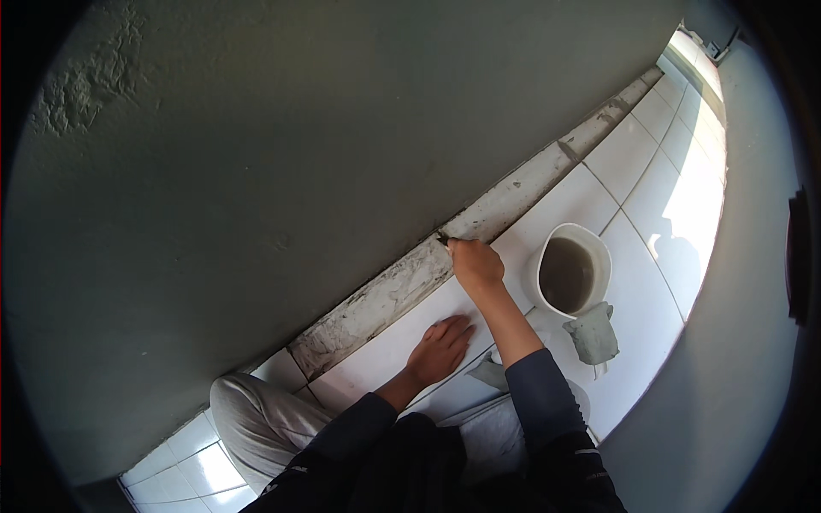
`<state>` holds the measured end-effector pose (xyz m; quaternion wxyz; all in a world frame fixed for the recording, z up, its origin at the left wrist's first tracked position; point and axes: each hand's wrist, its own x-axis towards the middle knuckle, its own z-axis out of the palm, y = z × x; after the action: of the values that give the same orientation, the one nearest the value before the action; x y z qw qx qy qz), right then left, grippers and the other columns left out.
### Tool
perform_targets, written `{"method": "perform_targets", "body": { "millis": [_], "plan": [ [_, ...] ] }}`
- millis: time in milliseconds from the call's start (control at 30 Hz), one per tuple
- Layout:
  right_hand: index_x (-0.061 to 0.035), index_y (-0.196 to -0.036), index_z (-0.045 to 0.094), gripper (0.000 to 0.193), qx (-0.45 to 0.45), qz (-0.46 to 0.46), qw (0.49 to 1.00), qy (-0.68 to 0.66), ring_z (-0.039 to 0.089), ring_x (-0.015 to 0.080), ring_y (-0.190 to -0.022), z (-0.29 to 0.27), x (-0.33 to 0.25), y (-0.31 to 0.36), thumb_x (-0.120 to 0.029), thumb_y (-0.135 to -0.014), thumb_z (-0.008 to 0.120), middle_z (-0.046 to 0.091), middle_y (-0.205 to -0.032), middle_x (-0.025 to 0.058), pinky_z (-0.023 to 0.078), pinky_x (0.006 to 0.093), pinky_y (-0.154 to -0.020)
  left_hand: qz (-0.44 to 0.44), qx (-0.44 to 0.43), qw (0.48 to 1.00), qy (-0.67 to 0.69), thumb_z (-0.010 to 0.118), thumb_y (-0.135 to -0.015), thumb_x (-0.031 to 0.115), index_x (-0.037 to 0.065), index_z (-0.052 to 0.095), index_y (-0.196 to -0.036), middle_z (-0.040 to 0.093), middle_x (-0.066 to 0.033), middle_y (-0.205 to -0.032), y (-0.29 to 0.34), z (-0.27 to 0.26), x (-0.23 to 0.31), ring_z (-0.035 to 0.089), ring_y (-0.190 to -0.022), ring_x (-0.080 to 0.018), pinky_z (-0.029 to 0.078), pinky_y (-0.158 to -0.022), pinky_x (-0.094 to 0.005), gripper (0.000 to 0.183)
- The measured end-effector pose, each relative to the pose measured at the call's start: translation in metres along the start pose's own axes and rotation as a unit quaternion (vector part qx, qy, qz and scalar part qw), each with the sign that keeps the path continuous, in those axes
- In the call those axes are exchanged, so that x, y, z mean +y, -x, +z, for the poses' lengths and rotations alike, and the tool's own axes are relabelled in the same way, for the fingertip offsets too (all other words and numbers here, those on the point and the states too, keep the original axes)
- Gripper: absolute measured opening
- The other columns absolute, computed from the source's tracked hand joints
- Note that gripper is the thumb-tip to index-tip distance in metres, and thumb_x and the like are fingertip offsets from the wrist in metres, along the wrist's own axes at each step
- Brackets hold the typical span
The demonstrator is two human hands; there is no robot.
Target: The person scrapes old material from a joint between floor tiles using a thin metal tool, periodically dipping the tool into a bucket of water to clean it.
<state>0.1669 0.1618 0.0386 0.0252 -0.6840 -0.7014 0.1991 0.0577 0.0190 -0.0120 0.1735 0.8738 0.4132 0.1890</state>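
My right hand is closed, its fingertips at the joint between two smudged white skirting tiles, the nearer one and the farther one. A small dark tip shows at those fingers, too little to name what they hold. My left hand lies flat on the white floor tiles with its fingers stretched out, holding nothing. Grey smears mark the faces of the skirting tiles, and a dark line runs along their top edge.
To the right of my right forearm stands a white bucket of murky liquid. A grey, stained cloth-like piece sits against its near side. Another grey piece lies between my forearms. The dark grey wall rises beyond the skirting.
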Motion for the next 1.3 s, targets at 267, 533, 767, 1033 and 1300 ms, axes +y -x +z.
{"method": "perform_targets", "body": {
  "millis": [267, 533, 767, 1033, 1300],
  "plan": [
    [-0.0081, -0.086, 0.066, 0.033, -0.005, -0.004, 1.000, 0.012, 0.063, 0.0308, -0.083, -0.003, -0.004, 0.001, -0.027, -0.090, 0.040, 0.065, -0.087, 0.0149, 0.051, 0.0422, -0.070, 0.008, 0.003, 1.000, -0.006, 0.052, -0.082, 0.018, 0.006, 0.047, -0.119, 0.043, -0.0107, -0.123, 0.000, 0.000, 0.001, 0.038, -0.116, -0.0244, 0.035, -0.092, -0.0367, 0.040],
    [-0.0104, -0.089, 0.065, 0.028, 0.002, -0.005, 1.000, 0.019, 0.064, 0.0299, -0.081, 0.003, 0.001, -0.003, -0.026, -0.089, 0.042, 0.065, -0.086, 0.0152, 0.051, 0.0416, -0.069, 0.013, -0.012, 1.000, -0.026, 0.052, -0.081, 0.019, 0.007, 0.046, -0.121, 0.042, -0.0081, -0.125, -0.003, -0.001, 0.001, 0.035, -0.119, -0.0219, 0.035, -0.093, -0.0359, 0.042],
    [-0.0133, -0.096, 0.060, 0.018, -0.028, -0.013, 0.999, -0.018, 0.061, 0.0325, -0.082, -0.030, 0.018, 0.028, -0.016, -0.083, 0.049, 0.063, -0.085, 0.0145, 0.049, 0.0433, -0.071, 0.001, -0.002, 1.000, 0.000, 0.052, -0.081, 0.018, 0.006, 0.047, -0.119, 0.043, -0.0089, -0.124, 0.002, -0.003, -0.002, 0.037, -0.118, -0.0227, 0.036, -0.092, -0.0356, 0.040],
    [-0.0055, -0.119, 0.049, 0.033, -0.102, 0.034, 0.948, -0.300, 0.056, 0.0126, -0.053, -0.052, 0.032, 0.077, -0.010, -0.086, 0.048, 0.058, -0.079, 0.0115, 0.048, 0.0271, -0.052, 0.008, 0.029, 0.999, 0.014, 0.052, -0.082, 0.017, 0.004, 0.049, -0.117, 0.044, -0.0103, -0.123, 0.004, -0.005, -0.004, 0.040, -0.116, -0.0230, 0.036, -0.093, -0.0352, 0.037],
    [-0.0041, -0.119, 0.047, 0.032, -0.084, 0.109, 0.875, -0.464, 0.055, 0.0103, -0.052, -0.039, 0.040, 0.080, -0.013, -0.088, 0.049, 0.056, -0.077, 0.0076, 0.047, 0.0252, -0.048, 0.005, 0.024, 1.000, 0.018, 0.051, -0.083, 0.019, 0.006, 0.049, -0.117, 0.045, -0.0094, -0.122, 0.001, -0.002, 0.000, 0.040, -0.116, -0.0231, 0.037, -0.092, -0.0351, 0.037]
  ]
}}
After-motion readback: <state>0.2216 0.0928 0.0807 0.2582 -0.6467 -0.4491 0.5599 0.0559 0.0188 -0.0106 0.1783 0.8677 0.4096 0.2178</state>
